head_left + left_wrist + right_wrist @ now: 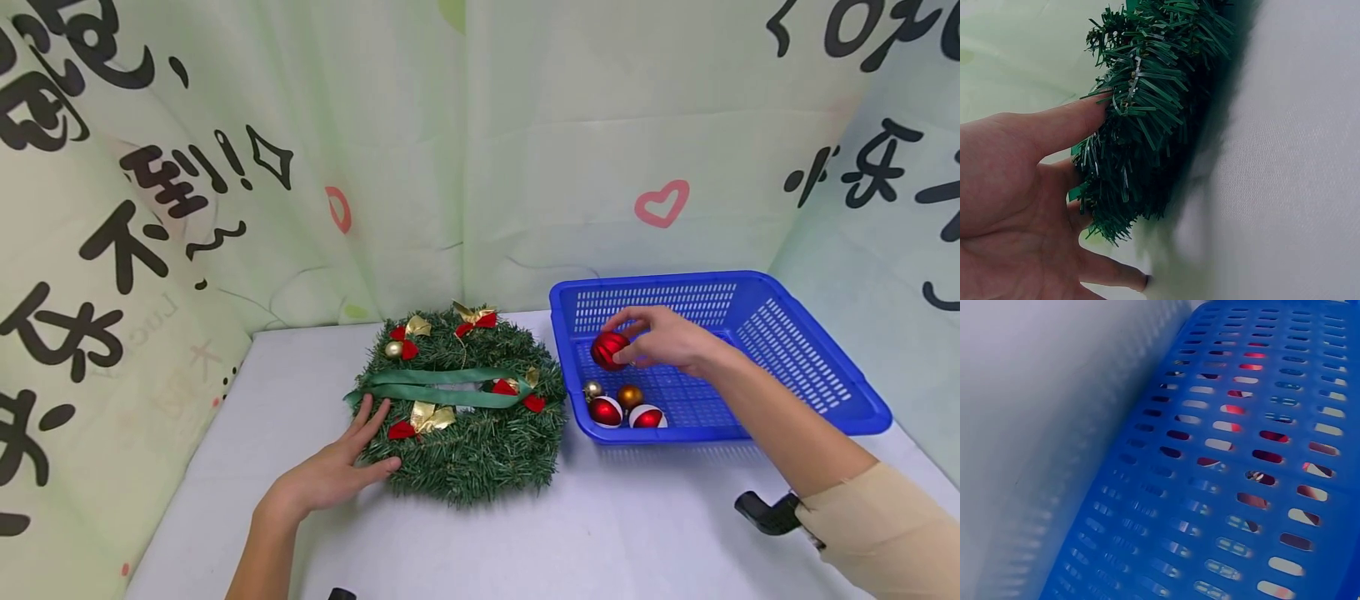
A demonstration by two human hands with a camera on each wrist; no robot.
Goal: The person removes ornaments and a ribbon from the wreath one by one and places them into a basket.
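Note:
A green Christmas wreath (487, 454) with red and gold bows and a green ribbon (442, 393) across it lies on the table. My left hand (333, 473) rests on its left edge with fingers spread; in the left wrist view the thumb and fingers touch the needles (1141, 106). Over the blue basket (817, 367), my right hand (660, 337) pinches a shiny red bauble (609, 351). Below it in the basket lie two red-and-white baubles (604, 412), a copper one (630, 396) and a small gold one (592, 389). The basket's wall hides my right hand in the right wrist view.
The basket stands just right of the wreath on a white-covered table (570, 533). A pale curtain (525, 167) with black lettering and hearts rises behind and at both sides. A black device (768, 512) is at my right wrist.

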